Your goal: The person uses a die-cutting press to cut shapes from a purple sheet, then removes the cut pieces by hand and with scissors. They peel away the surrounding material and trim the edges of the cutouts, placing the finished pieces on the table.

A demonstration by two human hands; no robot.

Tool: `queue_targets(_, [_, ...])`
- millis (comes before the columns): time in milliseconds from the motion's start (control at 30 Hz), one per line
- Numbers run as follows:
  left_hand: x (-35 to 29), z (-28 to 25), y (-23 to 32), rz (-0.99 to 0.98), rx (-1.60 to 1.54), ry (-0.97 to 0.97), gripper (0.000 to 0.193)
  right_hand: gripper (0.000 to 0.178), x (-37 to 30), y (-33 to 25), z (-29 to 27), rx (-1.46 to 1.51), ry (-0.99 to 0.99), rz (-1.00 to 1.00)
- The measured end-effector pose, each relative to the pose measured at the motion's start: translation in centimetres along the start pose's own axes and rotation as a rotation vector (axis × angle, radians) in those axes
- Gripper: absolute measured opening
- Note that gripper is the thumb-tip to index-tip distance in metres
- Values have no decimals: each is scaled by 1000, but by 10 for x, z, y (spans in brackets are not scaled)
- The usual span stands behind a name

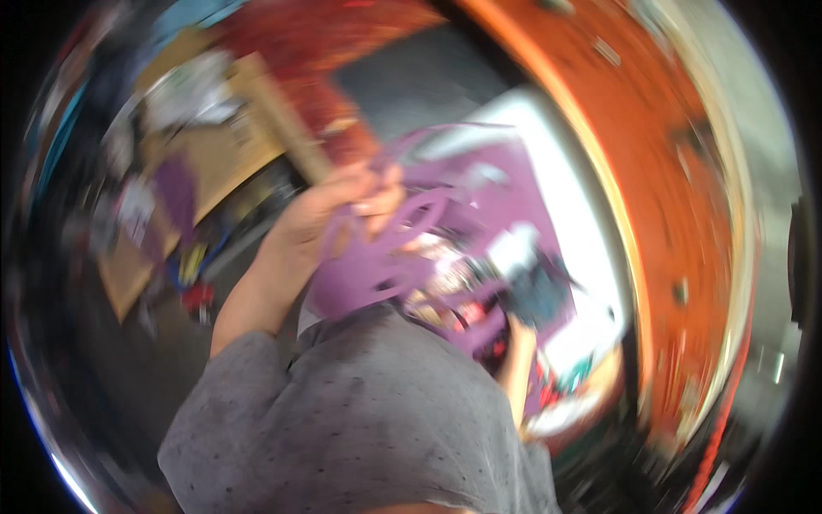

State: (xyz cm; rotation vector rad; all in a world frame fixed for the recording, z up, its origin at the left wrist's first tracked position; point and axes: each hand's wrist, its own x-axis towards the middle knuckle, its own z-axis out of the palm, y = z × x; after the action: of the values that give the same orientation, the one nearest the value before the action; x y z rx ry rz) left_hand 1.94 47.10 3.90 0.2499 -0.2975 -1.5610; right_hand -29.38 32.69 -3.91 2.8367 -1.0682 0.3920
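Observation:
The whole view is smeared by motion. My left hand (364,195) is closed on the edge of a purple bag (364,274) with looped cut-out handles, holding it in front of my body. Mixed small items (449,265), pinkish, red and dark, show in the bag's opening, too blurred to name. On the bag's right side, my right hand (520,332) reaches up to a dark grey-blue thing (538,294), which covers its fingers. Whether that hand grips the dark thing cannot be made out. A whitish piece (514,248) lies just beyond it.
Behind the bag is a white tray or bin (578,214) with a pale rim. A dark flat panel (419,81) lies farther off on a red surface. Right of these runs an orange-red surface (668,214). At left stands an open cardboard box (218,158) with plastic wrapping (193,90).

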Motion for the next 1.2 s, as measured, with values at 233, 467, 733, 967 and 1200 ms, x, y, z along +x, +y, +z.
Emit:
queue_targets(233, [-158,-24,54,410,72,469,33,36,-16,9,16,-45,207,-84])
queue_targets(467, [-312,-69,170,626,166,729,32,47,-19,44,45,-5,32,107])
queue_targets(733, [-492,-176,282,729,392,1011,32,52,-11,69,55,-121,-80,206])
queue_targets(967, [-574,-324,198,413,178,1516,33,47,8,56,54,-167,-105,169])
queue_targets(1200, [-585,-334,147,815,254,1684,56,42,22,27,39,-234,-194,207])
